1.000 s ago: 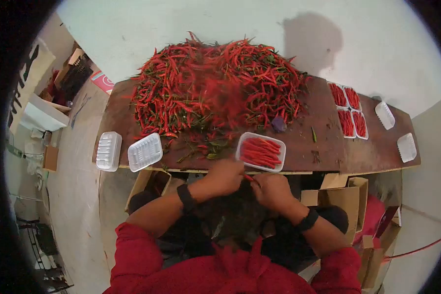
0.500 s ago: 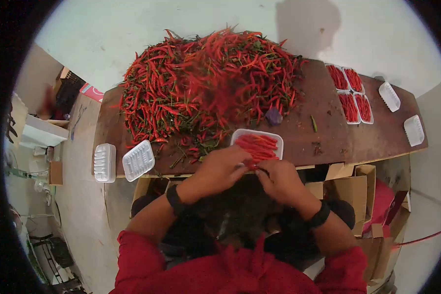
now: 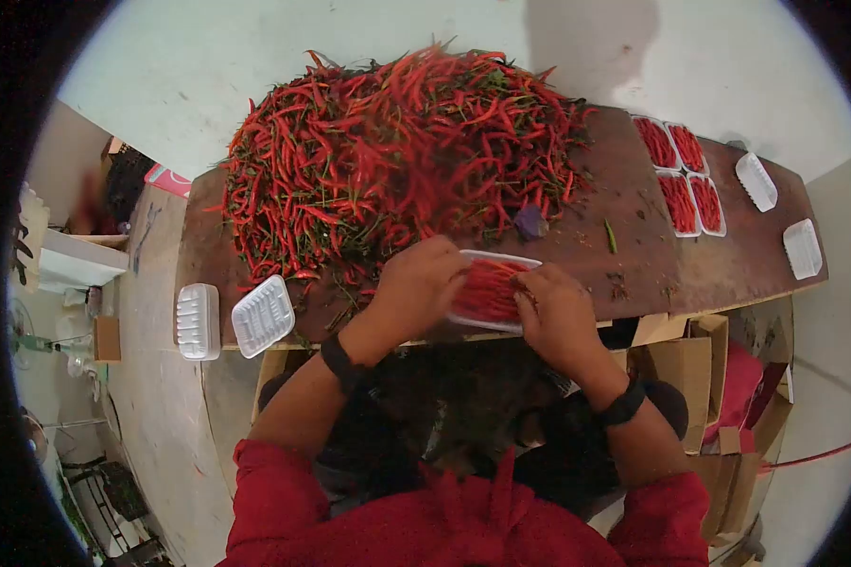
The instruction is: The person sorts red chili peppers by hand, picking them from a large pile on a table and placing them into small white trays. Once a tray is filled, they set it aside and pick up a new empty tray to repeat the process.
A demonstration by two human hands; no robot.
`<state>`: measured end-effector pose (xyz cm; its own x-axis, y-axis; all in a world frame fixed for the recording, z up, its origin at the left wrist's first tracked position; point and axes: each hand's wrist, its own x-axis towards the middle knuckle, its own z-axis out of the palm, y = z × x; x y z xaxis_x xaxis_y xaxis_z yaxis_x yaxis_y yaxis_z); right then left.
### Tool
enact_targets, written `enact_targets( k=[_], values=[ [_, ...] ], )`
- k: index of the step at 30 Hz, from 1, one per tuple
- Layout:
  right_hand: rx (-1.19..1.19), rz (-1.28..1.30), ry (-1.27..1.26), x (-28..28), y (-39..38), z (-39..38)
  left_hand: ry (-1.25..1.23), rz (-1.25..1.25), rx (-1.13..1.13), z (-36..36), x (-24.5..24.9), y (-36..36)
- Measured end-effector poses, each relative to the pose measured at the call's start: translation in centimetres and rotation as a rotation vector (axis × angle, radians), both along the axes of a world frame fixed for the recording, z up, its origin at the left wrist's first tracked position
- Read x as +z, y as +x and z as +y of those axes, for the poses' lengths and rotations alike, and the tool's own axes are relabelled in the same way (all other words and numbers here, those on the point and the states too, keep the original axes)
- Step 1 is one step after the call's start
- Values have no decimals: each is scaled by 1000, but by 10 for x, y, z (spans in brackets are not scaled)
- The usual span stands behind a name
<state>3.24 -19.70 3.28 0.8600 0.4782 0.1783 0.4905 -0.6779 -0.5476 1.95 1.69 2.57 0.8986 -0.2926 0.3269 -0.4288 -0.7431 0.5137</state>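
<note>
Chillies (image 3: 487, 293) (red) in tray (image 3: 501, 256); hands (image 3: 418, 285) alongside.

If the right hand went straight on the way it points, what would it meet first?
Probably the slim red chillies in the white rectangular plastic tray, immediately ahead of the bare right hand, though depth is hard to judge.

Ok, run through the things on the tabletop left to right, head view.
Apparently stacked white ribbed plastic trays, slanted white ribbed tray, white plastic tray of red chillies, slender green chilli, four chilli-filled white trays, farther white plastic tray, nearer white plastic tray.
</note>
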Motion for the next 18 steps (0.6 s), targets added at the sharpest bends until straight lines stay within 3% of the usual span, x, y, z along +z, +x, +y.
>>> enact_targets(
  k=[18],
  values=[
    [58,-29,-53,-10,5,5,88,-3,-67,-6,-16,12]
  ],
)
